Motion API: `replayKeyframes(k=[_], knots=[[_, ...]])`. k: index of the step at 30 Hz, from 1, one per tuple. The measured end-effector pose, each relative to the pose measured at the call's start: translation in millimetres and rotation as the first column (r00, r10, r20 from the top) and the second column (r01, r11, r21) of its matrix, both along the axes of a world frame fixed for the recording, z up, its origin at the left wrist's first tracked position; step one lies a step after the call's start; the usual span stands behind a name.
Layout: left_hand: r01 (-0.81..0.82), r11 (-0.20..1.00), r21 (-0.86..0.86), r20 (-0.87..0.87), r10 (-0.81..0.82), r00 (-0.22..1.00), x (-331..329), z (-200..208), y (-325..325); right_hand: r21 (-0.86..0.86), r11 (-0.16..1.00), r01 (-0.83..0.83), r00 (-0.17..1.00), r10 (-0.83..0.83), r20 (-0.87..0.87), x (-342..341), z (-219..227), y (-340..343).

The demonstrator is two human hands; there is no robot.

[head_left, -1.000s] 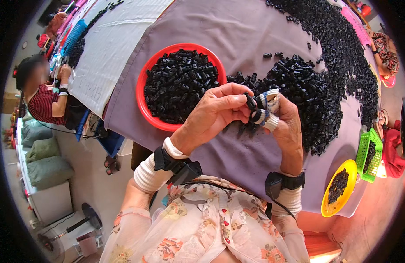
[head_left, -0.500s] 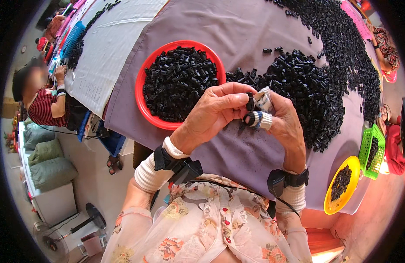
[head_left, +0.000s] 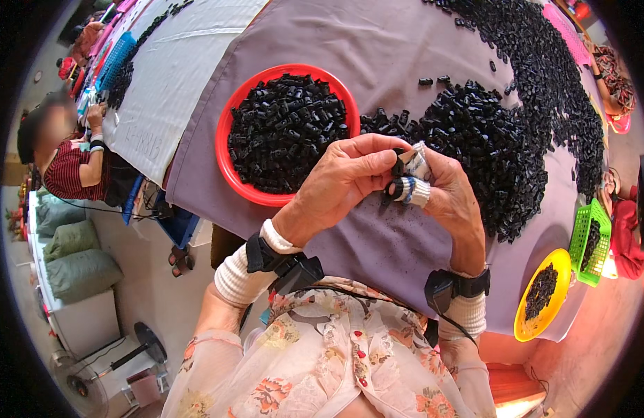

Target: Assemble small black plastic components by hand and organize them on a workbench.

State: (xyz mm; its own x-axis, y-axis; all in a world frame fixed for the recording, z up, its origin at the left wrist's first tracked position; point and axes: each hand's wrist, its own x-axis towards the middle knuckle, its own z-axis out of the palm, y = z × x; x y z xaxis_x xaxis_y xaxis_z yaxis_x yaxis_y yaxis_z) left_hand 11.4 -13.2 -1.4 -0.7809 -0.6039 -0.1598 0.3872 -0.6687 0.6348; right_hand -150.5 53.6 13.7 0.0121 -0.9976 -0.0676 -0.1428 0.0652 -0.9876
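The person's left hand (head_left: 339,182) is closed in a pinch, thumb and forefinger gripping 1 small black piece (head_left: 398,167) at their tips. The right hand (head_left: 453,191) is bent in close at 3 o'clock from that piece, its fingers curled; whether it grips the piece too cannot be told. White finger covers (head_left: 415,191) with dark stripes wrap some of its fingers. Each wrist has a pale knitted cuff (head_left: 237,276) and a black strap (head_left: 264,255).

With the hands as the centre of the dial, a red bowl (head_left: 223,150) full of similar black pieces stands near, at 10 o'clock, on a purple cloth (head_left: 377,251). A heap of black pieces (head_left: 478,164) lies near at 3 o'clock, and a wide spread of them reaches out toward 2 o'clock. Well apart at 4 o'clock are a yellow plate (head_left: 533,327) and, just beside it, a green basket (head_left: 595,273), each with small dark bits inside. A pink basket (head_left: 567,33) sits far out at 2 o'clock.

At 9 o'clock, a co-worker in a striped shirt (head_left: 74,171) is by a white cloth (head_left: 168,90). A fan (head_left: 151,343) stands at 8 o'clock.
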Motion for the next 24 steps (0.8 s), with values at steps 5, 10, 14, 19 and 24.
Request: replayKeyframes(k=[5, 10, 14, 19, 24], knots=[[-0.005, 1.000, -0.002, 0.012, 0.005, 1.000, 0, 3, 2, -0.047, 0.999, -0.010, 0.998, 0.007, -0.060, 0, -6, 0], [-0.017, 0.999, 0.028, 0.020, 0.016, 1.000, 0, 1, 2, -0.078, 0.997, -0.015, 0.995, 0.007, -0.097, 1, -10, 0], [-0.044, 0.999, 0.004, 0.064, 0.043, 0.997, -2, 4, 5, -0.094, 0.995, -0.037, 0.989, 0.023, -0.145, 0, -11, 0], [-0.077, 0.996, -0.050, 0.105, 0.082, 0.991, -4, 2, 5, -0.078, 0.996, -0.033, 0.993, 0.023, -0.119, 3, -9, -2], [-0.018, 0.994, 0.107, -0.102, 0.029, 0.994, -4, 2, 2, 0.139, 0.990, -0.013, 0.992, -0.005, 0.129, 5, 15, -2]])
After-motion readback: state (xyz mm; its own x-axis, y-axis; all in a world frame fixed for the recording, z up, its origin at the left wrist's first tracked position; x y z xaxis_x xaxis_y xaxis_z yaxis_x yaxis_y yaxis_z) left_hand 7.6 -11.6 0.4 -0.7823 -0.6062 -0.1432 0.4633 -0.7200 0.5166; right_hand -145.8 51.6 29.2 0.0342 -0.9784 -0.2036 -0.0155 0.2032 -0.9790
